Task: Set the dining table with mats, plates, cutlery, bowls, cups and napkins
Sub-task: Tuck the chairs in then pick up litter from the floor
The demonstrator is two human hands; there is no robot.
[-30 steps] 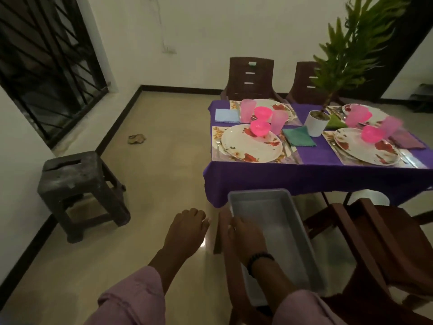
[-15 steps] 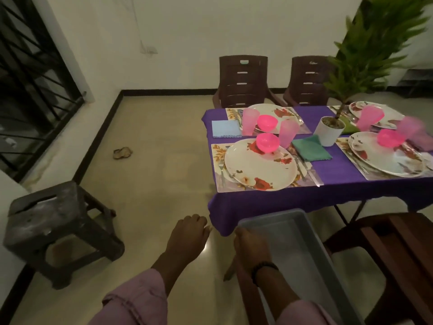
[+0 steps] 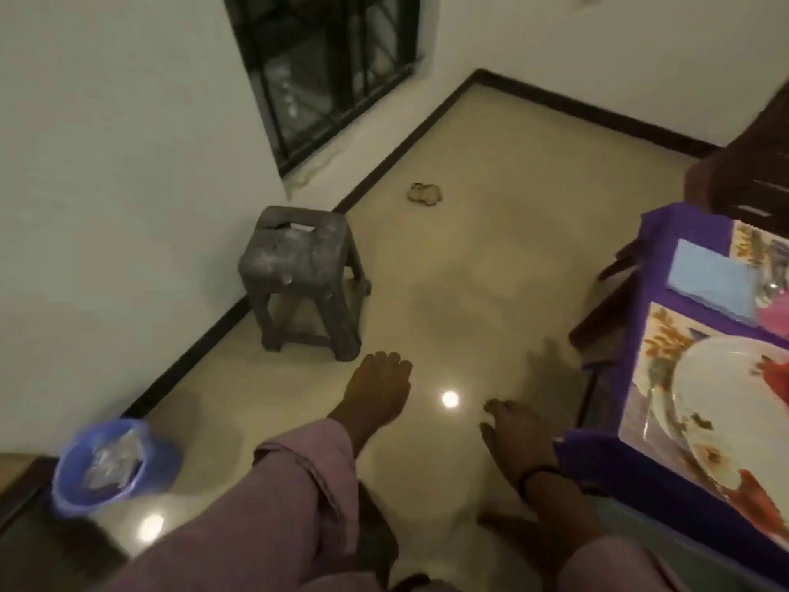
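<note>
Set desk (image 3: 666, 497) with purple cloth sits at frame right; only its near corner shows. On it: floral mat (image 3: 657, 348), white floral plate (image 3: 726, 403) on the mat, light blue napkin (image 3: 711, 277) further back beside a second mat (image 3: 760, 245). Right hand (image 3: 518, 433) just left of the desk corner, close to the cloth edge, apart from plate and mat. Left hand (image 3: 378, 388) further left, out over the floor (image 3: 491, 258), well apart from the desk. Both hands palm-down, fingers loosely extended, holding nothing. Pink sleeves on both forearms, dark band at the right wrist. Elsewhere: grey stool (image 3: 301, 277) by the wall, blue bin (image 3: 111, 463) lower left, brown chair (image 3: 751, 164) behind the desk. Frame is motion-blurred.
</note>
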